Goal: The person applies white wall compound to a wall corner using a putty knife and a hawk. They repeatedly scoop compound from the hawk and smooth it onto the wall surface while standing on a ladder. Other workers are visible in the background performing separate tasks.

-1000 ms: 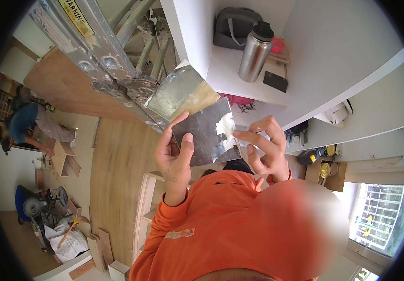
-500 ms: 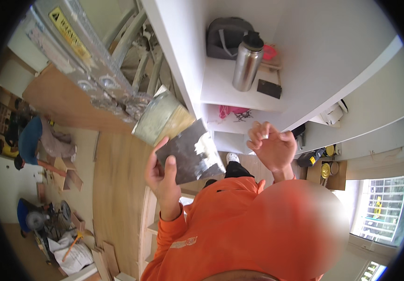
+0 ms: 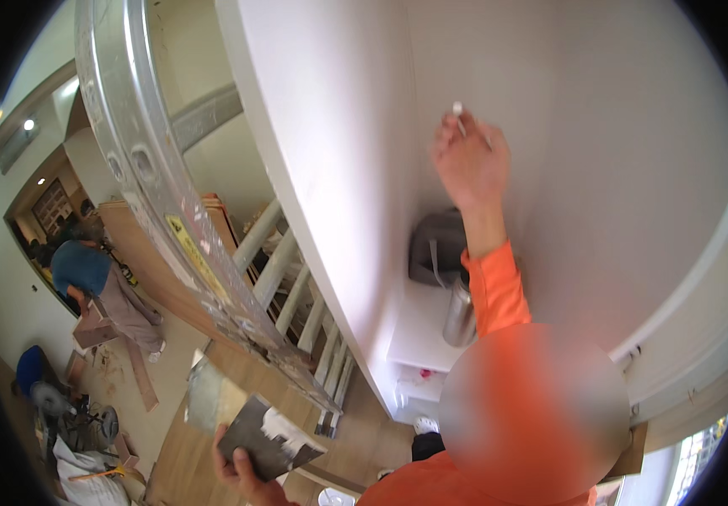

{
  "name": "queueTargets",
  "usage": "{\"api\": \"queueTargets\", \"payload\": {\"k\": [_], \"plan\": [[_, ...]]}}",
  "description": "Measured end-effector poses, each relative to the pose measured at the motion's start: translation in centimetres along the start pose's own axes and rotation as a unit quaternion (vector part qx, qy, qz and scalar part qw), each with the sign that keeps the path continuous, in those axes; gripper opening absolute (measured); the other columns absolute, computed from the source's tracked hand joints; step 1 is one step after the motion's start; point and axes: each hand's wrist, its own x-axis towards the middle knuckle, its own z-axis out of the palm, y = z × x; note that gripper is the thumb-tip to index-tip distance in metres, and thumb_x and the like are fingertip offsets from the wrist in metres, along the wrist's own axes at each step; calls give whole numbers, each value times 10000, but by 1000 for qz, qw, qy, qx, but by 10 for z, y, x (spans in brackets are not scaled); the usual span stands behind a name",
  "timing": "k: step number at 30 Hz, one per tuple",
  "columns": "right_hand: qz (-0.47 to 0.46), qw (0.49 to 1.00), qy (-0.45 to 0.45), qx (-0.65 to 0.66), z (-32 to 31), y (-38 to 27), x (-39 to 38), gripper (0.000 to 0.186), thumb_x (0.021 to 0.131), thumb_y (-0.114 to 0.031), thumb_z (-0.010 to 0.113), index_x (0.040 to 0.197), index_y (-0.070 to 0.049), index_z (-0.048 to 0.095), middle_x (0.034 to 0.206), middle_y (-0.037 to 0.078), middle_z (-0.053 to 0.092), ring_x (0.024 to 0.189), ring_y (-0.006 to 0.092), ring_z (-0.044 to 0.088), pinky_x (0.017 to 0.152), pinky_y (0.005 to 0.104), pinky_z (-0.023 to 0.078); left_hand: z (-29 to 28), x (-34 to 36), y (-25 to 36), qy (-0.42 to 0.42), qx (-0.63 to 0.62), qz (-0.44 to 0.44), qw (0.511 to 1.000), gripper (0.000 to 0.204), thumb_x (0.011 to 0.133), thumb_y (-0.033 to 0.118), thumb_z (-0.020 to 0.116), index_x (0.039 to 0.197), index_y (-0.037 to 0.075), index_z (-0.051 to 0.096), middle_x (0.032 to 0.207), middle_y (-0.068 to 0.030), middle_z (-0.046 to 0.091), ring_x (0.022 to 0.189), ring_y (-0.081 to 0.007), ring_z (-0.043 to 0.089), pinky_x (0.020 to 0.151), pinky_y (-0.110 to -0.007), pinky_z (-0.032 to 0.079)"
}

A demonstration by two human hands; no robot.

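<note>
My left hand, low in the view, is closed on two flat plates held together. The front one is a dark square scraper smeared with white filler along one side. Behind it sticks out a pale grey and tan scraper. My right hand is raised inside the white cabinet, near its back wall. Its fingers are curled and slightly blurred, with a white dab at the top fingertip; whether anything else is between them is unclear.
A metal stepladder stands close at left beside the cabinet's side panel. On a shelf below my right arm are a grey bag and a steel bottle. At far left a person in blue bends over boards near a saw.
My right hand has risen from in front of my chest to high inside the cabinet. My left hand and its scrapers now appear lower and further left. The view has tilted up.
</note>
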Motion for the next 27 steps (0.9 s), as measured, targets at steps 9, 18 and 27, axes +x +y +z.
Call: {"api": "queueTargets", "payload": {"k": [9,18,27], "plan": [[-96,974,-30,-201,17,-47,310,336,894,-225,501,1152,-23,575,1052,78,586,910,192,530,803,324,435,45,3,20,242,102,85,961,409,914,148,611,1265,-58,570,1239,-178,609,1097,-293,590,962,-414,478],[-146,956,76,-242,39,-32,471,212,872,-297,494,789,-153,626,687,-26,568,606,112,508,514,249,357,88,23,34,304,108,148,935,410,926,144,577,1288,-47,548,1288,-193,581,1168,-329,561,1023,-453,460],[-149,947,64,-279,40,-53,478,333,926,-351,425,771,-141,631,642,-26,555,526,109,439,452,256,319,81,19,29,316,100,162,930,459,927,167,599,1320,-56,519,1319,-216,557,1188,-363,550,1043,-489,452]]}}
